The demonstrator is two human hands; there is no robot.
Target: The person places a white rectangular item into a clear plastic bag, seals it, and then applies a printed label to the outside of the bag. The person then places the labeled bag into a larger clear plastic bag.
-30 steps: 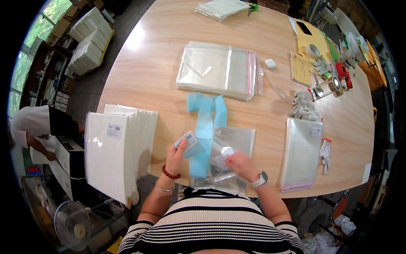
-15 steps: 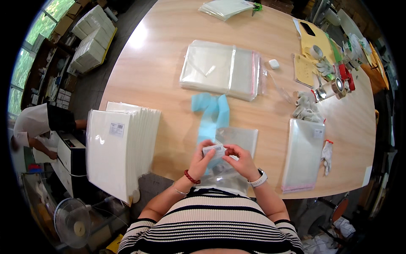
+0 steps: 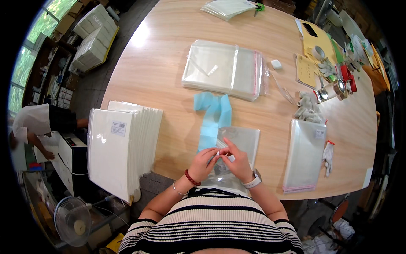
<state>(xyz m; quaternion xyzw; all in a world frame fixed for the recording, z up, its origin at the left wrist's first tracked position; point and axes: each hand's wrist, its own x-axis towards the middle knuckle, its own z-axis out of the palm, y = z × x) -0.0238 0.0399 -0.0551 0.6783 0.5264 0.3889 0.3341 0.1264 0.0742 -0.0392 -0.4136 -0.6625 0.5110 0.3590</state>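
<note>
My left hand [image 3: 203, 165] and my right hand [image 3: 238, 164] meet close to my body at the table's near edge. Pinched between their fingertips is a small white label [image 3: 218, 154], mostly hidden by the fingers. The right index finger points up, apart from the others. Beneath the hands lies a clear plastic bag [image 3: 247, 142], partly covered by them. A light blue strip [image 3: 208, 127] runs up the table from just beyond my left hand and folds over at its far end.
Left stands a thick row of white wrapped packs [image 3: 112, 148]. Ahead lies a stack of clear bags [image 3: 211, 70]; another bag stack [image 3: 304, 156] lies right, beside gloves [image 3: 306, 108] and a glass flask [image 3: 330, 91]. A fan [image 3: 72, 221] and a co-worker [image 3: 34, 122] are at left.
The label, whose barcode face showed in my left hand, is now mostly covered. My right hand has come in closer against the left, its index finger raised.
</note>
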